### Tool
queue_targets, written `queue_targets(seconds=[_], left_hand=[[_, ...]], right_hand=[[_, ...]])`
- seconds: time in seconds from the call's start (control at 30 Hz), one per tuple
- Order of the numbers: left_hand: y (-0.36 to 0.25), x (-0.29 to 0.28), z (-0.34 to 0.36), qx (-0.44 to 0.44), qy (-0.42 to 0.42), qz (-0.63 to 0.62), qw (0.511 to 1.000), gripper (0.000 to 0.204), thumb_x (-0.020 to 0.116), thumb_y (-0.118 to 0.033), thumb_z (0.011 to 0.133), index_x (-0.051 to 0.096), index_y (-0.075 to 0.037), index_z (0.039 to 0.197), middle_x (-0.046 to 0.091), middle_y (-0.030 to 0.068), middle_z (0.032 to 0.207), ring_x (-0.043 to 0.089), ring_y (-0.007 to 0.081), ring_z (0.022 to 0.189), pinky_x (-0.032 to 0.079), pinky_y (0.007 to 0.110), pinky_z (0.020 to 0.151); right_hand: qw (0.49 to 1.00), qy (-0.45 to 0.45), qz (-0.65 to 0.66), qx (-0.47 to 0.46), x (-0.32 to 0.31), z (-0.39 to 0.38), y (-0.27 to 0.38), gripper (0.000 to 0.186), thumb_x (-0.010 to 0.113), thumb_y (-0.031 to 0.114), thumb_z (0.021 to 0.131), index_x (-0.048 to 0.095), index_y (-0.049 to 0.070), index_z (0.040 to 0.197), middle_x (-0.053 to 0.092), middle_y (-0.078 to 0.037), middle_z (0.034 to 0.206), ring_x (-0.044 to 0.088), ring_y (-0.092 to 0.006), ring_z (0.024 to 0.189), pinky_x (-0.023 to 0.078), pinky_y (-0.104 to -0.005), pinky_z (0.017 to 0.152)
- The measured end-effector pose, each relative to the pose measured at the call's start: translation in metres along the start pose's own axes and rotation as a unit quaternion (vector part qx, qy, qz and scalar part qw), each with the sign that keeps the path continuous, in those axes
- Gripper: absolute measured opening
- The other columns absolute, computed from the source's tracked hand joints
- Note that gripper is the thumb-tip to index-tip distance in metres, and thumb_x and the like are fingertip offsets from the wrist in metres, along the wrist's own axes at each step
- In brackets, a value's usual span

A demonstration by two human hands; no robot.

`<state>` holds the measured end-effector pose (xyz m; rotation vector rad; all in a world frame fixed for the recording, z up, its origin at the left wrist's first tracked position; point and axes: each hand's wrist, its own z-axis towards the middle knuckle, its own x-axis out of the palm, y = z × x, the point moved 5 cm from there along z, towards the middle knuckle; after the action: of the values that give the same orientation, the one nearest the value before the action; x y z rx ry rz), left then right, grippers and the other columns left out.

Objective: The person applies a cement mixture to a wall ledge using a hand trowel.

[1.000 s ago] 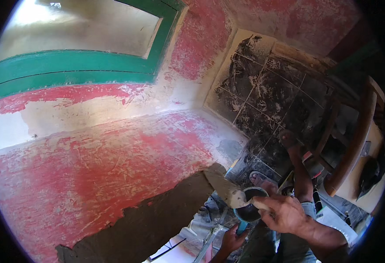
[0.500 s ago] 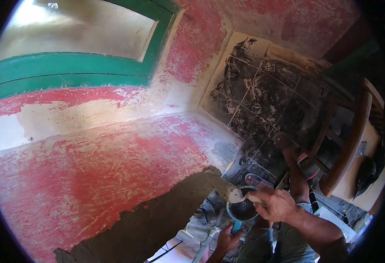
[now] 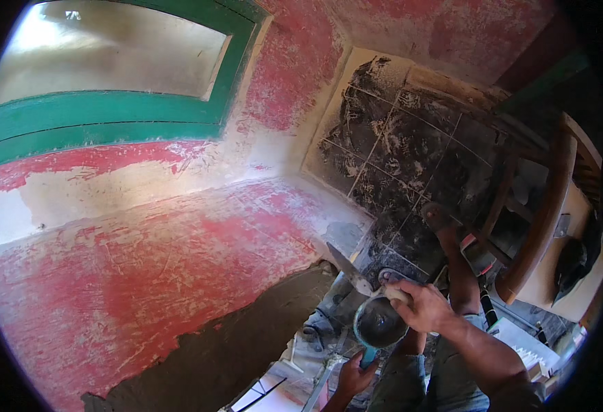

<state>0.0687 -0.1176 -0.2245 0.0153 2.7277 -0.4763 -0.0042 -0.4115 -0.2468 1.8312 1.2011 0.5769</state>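
My right hand (image 3: pixel 421 305) is closed around the handle of a pointed trowel (image 3: pixel 346 264), its grey blade angled up-left above the end of a band of wet dark grey plaster (image 3: pixel 233 343). My left hand (image 3: pixel 355 374) grips the teal handle of a dipper (image 3: pixel 377 323), whose round bowl with dark contents sits just below the trowel and partly behind my right hand. The plaster band runs along the lower edge of a scraped red-painted surface (image 3: pixel 143 268), beside my legs.
A green-framed window (image 3: pixel 143 117) is at upper left. Dark smudged floor tiles (image 3: pixel 390 151) lie upper middle, where my foot stands. A wooden chair (image 3: pixel 535 240) with a dark object on it stands at right. Assorted tools and materials (image 3: pixel 521 347) lie low on the right.
The trowel blade has lifted off the plaster's right end and now points more upward. My right hand has moved slightly up and left, and the whole view has shifted a little.
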Motion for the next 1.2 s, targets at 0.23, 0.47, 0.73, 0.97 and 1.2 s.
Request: queue_targets(seconds=[0.23, 0.47, 0.73, 0.97, 1.2], left_hand=[[0.011, 0.001, 0.003, 0.017, -0.007, 0.020, 1.000, 0.031, 0.076, -0.030, 0.090, 0.069, -0.008, 0.111, 0.073, 0.0099, 0.084, 0.067, 0.0214, 0.065, 0.053, 0.036, 0.065], [0.018, -0.001, 0.009, 0.042, -0.030, 0.001, 0.999, 0.034, 0.077, -0.034, 0.090, 0.070, -0.009, 0.112, 0.073, 0.0112, 0.084, 0.068, 0.0251, 0.066, 0.053, 0.037, 0.065], [0.005, -0.008, 0.016, 0.061, -0.034, 0.029, 0.997, 0.036, 0.078, -0.036, 0.089, 0.069, -0.007, 0.108, 0.071, 0.0109, 0.081, 0.068, 0.0252, 0.067, 0.053, 0.037, 0.065], [0.009, -0.008, 0.014, 0.026, -0.017, 0.007, 1.000, 0.031, 0.078, -0.034, 0.090, 0.069, -0.008, 0.105, 0.068, 0.0070, 0.076, 0.062, 0.0194, 0.062, 0.049, 0.035, 0.062], [0.008, -0.003, 0.021, 0.030, -0.002, -0.033, 0.999, 0.031, 0.076, -0.032, 0.091, 0.068, -0.007, 0.107, 0.070, 0.0095, 0.080, 0.063, 0.0210, 0.064, 0.051, 0.036, 0.064]], right_hand=[[0.991, -0.007, -0.114, -0.070, 0.034, -0.008, -0.005, 0.045, 0.065, 0.028, 0.089, 0.063, 0.022, 0.134, 0.074, -0.019, 0.104, 0.073, -0.0417, 0.086, 0.059, -0.0527, 0.081], [0.994, 0.004, -0.102, -0.040, 0.029, -0.078, 0.016, 0.044, 0.068, 0.025, 0.092, 0.062, 0.013, 0.133, 0.075, -0.019, 0.099, 0.073, -0.0380, 0.078, 0.061, -0.0473, 0.069], [0.995, -0.090, -0.017, -0.045, -0.005, -0.015, 0.001, 0.037, 0.069, 0.019, 0.087, 0.066, 0.009, 0.123, 0.073, -0.020, 0.098, 0.071, -0.0438, 0.087, 0.058, -0.0515, 0.081], [0.994, 0.050, -0.083, -0.047, 0.010, 0.015, 0.019, 0.039, 0.066, 0.021, 0.089, 0.065, 0.011, 0.127, 0.073, -0.020, 0.104, 0.071, -0.0411, 0.095, 0.058, -0.0487, 0.085], [0.993, 0.055, 0.004, -0.102, -0.022, -0.025, 0.052, 0.039, 0.066, 0.020, 0.090, 0.067, 0.015, 0.129, 0.075, -0.018, 0.105, 0.074, -0.0389, 0.089, 0.059, -0.0466, 0.082]])
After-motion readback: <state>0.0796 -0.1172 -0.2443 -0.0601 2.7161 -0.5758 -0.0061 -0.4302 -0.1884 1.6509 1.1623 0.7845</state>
